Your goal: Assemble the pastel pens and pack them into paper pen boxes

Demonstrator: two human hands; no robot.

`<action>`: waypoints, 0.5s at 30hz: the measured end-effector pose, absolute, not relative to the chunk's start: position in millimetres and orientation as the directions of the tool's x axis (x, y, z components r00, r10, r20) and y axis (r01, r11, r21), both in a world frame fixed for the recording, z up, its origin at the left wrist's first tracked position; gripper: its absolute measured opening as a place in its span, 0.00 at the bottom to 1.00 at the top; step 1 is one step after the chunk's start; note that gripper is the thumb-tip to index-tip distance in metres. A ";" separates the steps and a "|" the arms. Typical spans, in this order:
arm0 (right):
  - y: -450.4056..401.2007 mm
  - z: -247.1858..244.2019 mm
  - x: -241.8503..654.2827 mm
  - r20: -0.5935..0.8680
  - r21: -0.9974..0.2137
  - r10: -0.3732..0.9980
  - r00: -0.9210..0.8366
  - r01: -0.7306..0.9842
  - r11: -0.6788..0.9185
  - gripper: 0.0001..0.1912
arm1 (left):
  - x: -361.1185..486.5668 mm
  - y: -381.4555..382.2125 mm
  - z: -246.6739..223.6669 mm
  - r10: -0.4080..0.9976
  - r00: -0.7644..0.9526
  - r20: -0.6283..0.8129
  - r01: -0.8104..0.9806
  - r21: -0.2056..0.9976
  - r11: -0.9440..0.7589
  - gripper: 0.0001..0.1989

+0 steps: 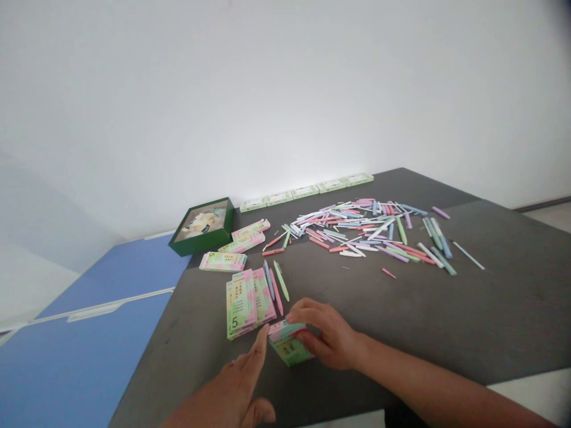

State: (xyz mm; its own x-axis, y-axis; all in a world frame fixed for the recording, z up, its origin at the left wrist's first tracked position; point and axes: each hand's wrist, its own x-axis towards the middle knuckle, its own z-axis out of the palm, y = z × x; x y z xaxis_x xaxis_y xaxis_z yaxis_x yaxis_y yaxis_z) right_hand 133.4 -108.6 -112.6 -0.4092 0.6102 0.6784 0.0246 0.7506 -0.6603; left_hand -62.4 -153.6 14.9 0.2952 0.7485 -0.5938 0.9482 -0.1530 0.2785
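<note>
My right hand [328, 336] grips a small green and pink box [292, 351] near the table's front edge, its fingers over the top and right side. My left hand [243, 374] is at the box's left, fingers extended and thumb apart, with the index fingertip at the box's upper left corner. Just beyond lie flat pink and green boxes [241, 306] marked 5, partly overlapping. Beside them rest a blue pen [269, 280], a pink pen [276, 292] and a green pen [281, 281].
A large pile of coloured pens [357, 229] spreads over the dark table [401, 315]. More boxes [223, 261] lie at the left, near a green open box [200, 241] holding packets. Several pale boxes [306, 191] line the wall side.
</note>
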 end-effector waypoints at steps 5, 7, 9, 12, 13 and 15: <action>-111.4 -108.9 127.1 0.665 -0.696 0.642 -0.381 -0.006 0.718 0.18 | -57.8 -156.3 19.4 0.744 0.281 -0.606 0.952 0.271 -0.139 0.40; -112.2 -108.3 125.1 0.641 -0.725 0.672 -0.370 -0.006 0.688 0.16 | -56.2 -158.0 19.7 0.745 0.284 -0.604 0.951 0.273 -0.142 0.39; -112.2 -108.3 123.9 0.616 -0.749 0.698 -0.365 0.001 0.662 0.14 | -55.3 -158.8 19.2 0.741 0.286 -0.607 0.951 0.274 -0.143 0.39; -110.4 -109.4 123.5 0.615 -0.748 0.692 -0.378 -0.002 0.663 0.13 | -55.5 -158.3 17.6 0.738 0.274 -0.616 0.954 0.271 -0.128 0.39; -109.6 -110.0 123.6 0.627 -0.737 0.679 -0.382 -0.007 0.676 0.13 | -55.9 -157.9 16.9 0.741 0.274 -0.613 0.954 0.273 -0.126 0.39; -107.9 -111.3 124.2 0.659 -0.703 0.643 -0.391 -0.017 0.711 0.14 | -56.6 -157.1 15.4 0.739 0.287 -0.609 0.949 0.283 -0.135 0.39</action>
